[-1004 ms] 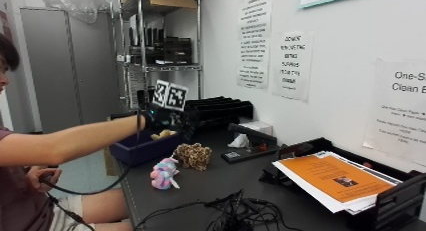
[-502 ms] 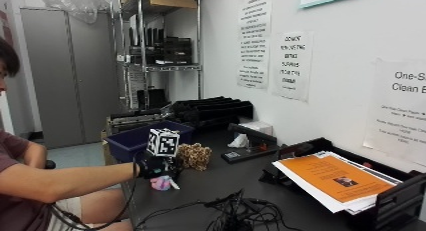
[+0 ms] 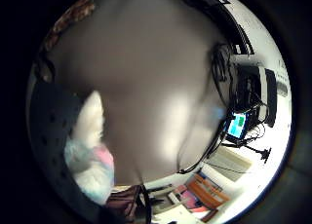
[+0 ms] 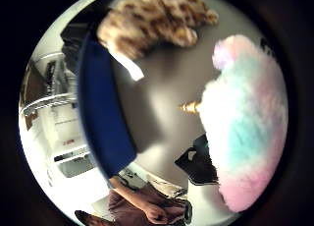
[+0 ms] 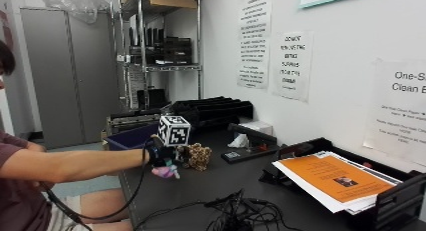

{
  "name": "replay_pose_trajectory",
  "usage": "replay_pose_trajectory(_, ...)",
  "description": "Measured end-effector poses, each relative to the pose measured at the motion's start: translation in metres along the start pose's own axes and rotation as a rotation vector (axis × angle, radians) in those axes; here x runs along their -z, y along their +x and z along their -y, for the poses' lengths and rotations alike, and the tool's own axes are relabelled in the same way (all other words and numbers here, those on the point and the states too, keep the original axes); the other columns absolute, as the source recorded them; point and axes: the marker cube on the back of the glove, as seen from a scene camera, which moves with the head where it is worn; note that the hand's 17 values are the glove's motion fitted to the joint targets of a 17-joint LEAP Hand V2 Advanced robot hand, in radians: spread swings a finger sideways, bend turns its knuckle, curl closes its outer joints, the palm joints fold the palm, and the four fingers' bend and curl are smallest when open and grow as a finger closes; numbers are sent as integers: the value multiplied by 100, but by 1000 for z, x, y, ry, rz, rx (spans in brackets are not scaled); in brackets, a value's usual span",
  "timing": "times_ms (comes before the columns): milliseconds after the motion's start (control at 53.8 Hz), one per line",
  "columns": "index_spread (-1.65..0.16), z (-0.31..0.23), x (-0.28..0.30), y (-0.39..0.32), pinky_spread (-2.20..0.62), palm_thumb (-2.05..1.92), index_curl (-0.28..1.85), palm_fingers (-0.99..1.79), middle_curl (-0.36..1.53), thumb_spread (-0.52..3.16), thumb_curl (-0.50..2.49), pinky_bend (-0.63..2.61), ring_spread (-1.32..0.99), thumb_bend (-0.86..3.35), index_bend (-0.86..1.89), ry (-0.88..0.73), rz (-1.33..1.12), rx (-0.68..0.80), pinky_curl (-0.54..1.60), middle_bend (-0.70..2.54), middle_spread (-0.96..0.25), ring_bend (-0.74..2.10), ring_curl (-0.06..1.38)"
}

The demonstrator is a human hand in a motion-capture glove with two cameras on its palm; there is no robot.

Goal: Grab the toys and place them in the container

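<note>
A pastel unicorn plush (image 5: 167,172) (image 4: 245,132) (image 3: 92,160) lies on the dark table (image 5: 219,183) near its front edge. My gloved right hand (image 5: 162,153) is down on top of it, fingers curled round its upper part; only its pink lower end shows in the outside view. A leopard-print plush (image 5: 198,156) (image 4: 157,19) lies just right of the hand, apart from it. The blue container (image 5: 133,136) (image 4: 103,118) stands behind the hand at the table's left end.
Loose black cables (image 5: 233,216) lie on the table's near middle. A black tray with orange papers (image 5: 333,178) is at the right, a small black tray (image 5: 249,143) by the wall, and stacked black trays (image 5: 213,108) behind. A metal shelf (image 5: 163,66) stands beyond.
A second ago the hand was stretched out over the blue container. It came back and down to the unicorn plush and now stays on it with fingers curled.
</note>
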Motion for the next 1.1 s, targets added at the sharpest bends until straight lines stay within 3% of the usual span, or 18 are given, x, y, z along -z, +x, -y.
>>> replay_pose_trajectory(223,-33,16,110,-25,-40,55,39,111,96,86,70,104,-38,13,84,148,-91,-7,48,108,-31,144,71)
replay_pose_trajectory(502,-33,26,189,-89,-40,55,55,104,102,71,82,108,-37,9,96,243,-99,55,52,115,-30,149,74)
replay_pose_trajectory(911,-32,40,172,-280,-41,55,75,99,105,61,97,111,-36,5,94,207,-118,328,57,119,-28,153,76)
replay_pose_trajectory(1097,-32,31,157,-310,-40,56,84,98,105,59,103,112,-36,4,90,219,-71,531,58,120,-27,154,75)
